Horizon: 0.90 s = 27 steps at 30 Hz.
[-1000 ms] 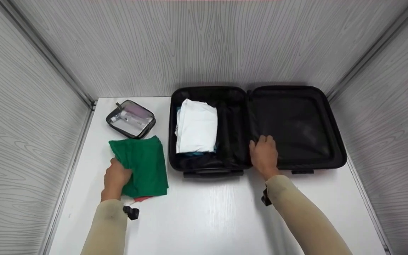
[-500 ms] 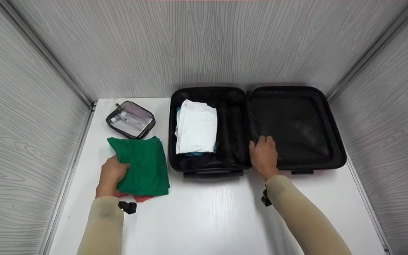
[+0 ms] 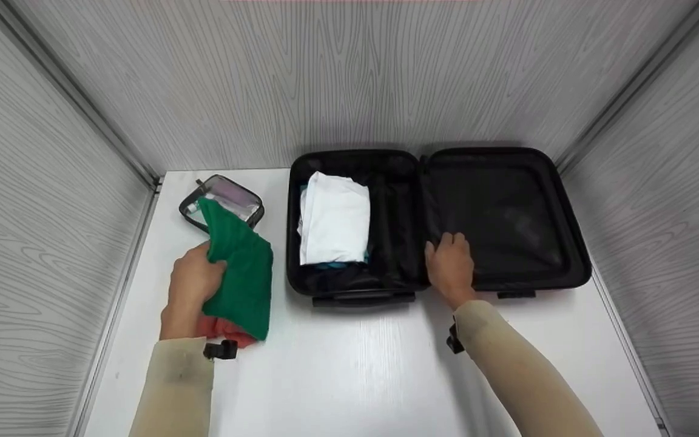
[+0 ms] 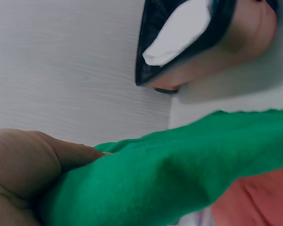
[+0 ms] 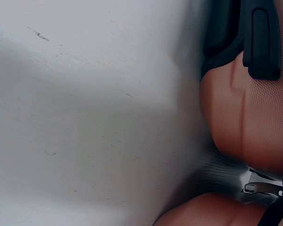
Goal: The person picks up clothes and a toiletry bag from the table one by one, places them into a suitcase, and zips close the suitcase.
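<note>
1. Left hand: pinching the green cloth by its left edge, thumb on the upper side. Rest of the fingers hidden under the cloth.
2. Green cloth: folded, outside the case, held tilted over the counter, left of the suitcase. Its far corner covers part of the clear pouch in the head view. Whether the near end touches the red cloth below: can't tell.
3. Right hand: at the near edge of the suitcase, where the two halves meet, fingers reaching inward. Gripping or only resting: can't tell; the right wrist view hardly shows it.
4. Suitcase: lying open, halves side by side.
5. Done, judging by the layout: white cloth lies folded in the left half, on top of something blue, mostly hidden.
6. Left, same basis: green cloth picked up but not in the case; red cloth and pouch both on the counter; case not shut. Looks partway, I'd say.
7. Pouch: zipped or not, too small to tell.
</note>
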Tool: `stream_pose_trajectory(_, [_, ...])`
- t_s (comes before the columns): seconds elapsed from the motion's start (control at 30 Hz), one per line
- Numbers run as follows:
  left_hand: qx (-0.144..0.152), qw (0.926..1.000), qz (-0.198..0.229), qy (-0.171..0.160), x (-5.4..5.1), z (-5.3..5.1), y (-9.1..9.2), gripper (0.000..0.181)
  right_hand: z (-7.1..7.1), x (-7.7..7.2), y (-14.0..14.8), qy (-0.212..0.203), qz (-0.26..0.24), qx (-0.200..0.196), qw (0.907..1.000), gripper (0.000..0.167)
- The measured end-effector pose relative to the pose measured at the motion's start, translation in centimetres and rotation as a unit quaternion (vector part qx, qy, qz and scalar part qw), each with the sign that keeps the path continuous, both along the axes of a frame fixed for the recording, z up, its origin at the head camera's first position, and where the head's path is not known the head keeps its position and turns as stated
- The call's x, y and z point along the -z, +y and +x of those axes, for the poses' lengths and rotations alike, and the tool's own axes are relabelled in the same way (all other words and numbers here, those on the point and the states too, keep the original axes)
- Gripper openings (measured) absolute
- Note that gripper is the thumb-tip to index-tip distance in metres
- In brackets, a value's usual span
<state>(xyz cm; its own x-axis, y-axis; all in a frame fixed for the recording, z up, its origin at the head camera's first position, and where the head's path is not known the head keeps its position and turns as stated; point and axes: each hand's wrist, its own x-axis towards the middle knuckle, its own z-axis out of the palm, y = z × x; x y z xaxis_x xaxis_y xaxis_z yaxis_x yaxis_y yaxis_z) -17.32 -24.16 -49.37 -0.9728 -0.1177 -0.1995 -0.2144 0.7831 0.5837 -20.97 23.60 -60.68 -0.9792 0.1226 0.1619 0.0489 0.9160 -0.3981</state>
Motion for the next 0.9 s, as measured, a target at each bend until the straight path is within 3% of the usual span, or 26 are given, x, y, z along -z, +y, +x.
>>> stream_pose_trajectory(0.2, [0.000,0.9990,-0.007,0.044,-2.6,-0.1,1.4,0.045,0.0,0.0,-0.1,0.011,0.015,-0.001,0.9998,0.050])
stream_pose_trajectory(0.43, [0.000,0.9970,0.001,0.077,-5.0,-1.2,3.2,0.042,0.1,-0.1,-0.1,0.007,0.005,0.003,1.0000,0.049])
stream_pose_trajectory(0.67, [0.010,0.9939,0.009,0.110,-6.3,-2.8,5.9,0.035,0.1,-0.1,-0.1,0.005,0.006,0.005,1.0000,0.049])
stream_pose_trajectory(0.9, [0.024,0.9860,0.017,0.164,-7.1,-4.2,9.4,0.034,0.3,-0.2,-0.2,0.001,0.000,0.008,1.0000,0.048])
